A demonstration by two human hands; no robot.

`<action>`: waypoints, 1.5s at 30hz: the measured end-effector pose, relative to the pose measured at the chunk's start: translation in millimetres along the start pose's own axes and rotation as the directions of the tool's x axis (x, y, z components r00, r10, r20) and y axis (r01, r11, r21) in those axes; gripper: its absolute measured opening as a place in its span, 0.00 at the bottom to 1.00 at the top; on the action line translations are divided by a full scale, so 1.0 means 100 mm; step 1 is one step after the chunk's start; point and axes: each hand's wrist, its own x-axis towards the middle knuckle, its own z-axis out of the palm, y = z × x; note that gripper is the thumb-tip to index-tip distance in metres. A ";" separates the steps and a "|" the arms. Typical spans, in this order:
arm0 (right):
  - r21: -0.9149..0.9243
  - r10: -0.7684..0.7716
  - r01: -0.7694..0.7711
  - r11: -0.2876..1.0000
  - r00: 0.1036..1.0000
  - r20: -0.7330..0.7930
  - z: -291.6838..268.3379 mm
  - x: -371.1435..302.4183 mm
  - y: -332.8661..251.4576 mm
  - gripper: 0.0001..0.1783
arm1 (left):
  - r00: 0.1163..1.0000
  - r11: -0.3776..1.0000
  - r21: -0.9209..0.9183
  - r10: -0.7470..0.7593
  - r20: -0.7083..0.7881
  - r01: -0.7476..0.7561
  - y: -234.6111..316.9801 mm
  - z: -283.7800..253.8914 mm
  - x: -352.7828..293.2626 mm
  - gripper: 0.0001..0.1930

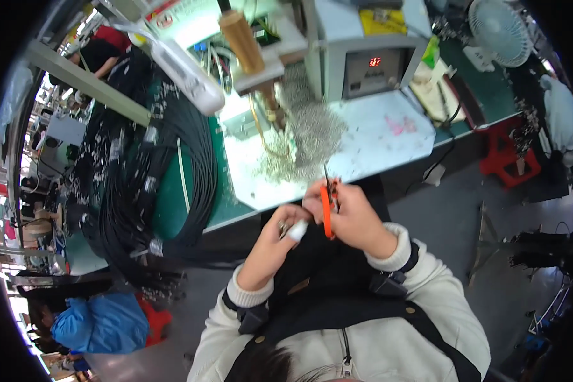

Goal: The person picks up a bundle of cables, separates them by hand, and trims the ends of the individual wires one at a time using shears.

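Observation:
My right hand (353, 219) is closed around an orange-handled hand tool (327, 213). Its narrow dark tip points away from me, toward the table; whether it is pliers or scissors is unclear. My left hand (274, 239) is beside it, fingers curled in and a white wrap on one digit. The fingertips of both hands nearly meet in front of my dark apron (325, 280). Something small may sit in the left fingers, but I cannot make it out. Beyond my hands, a heap of small metallic pieces (312, 134) covers part of a white board (375, 146).
A grey machine box (369, 38) with a lit display stands at the back, beside a bench press with a wooden-coloured cylinder (242, 41). Coiled black cables (200, 172) lie on the left of the green table. At right are a fan (500, 32) and a red stool (509, 156).

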 end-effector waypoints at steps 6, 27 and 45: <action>-0.373 -0.081 0.136 0.918 0.984 0.159 0.08 -0.09 -0.03 0.09 | 0.993 0.991 -0.117 0.060 -0.098 -0.071 -0.17 0.21 0.00 0.10; -0.698 -0.597 0.530 0.482 0.781 0.181 -0.08 -0.14 0.22 0.10 | 0.993 0.970 -0.224 -0.110 -0.044 0.097 -0.01 -0.02 0.07 0.06; 0.041 -0.297 0.331 0.943 0.887 -0.353 0.20 0.07 0.27 0.06 | 0.790 0.814 0.501 0.503 -0.352 -0.295 0.06 0.28 0.23 0.11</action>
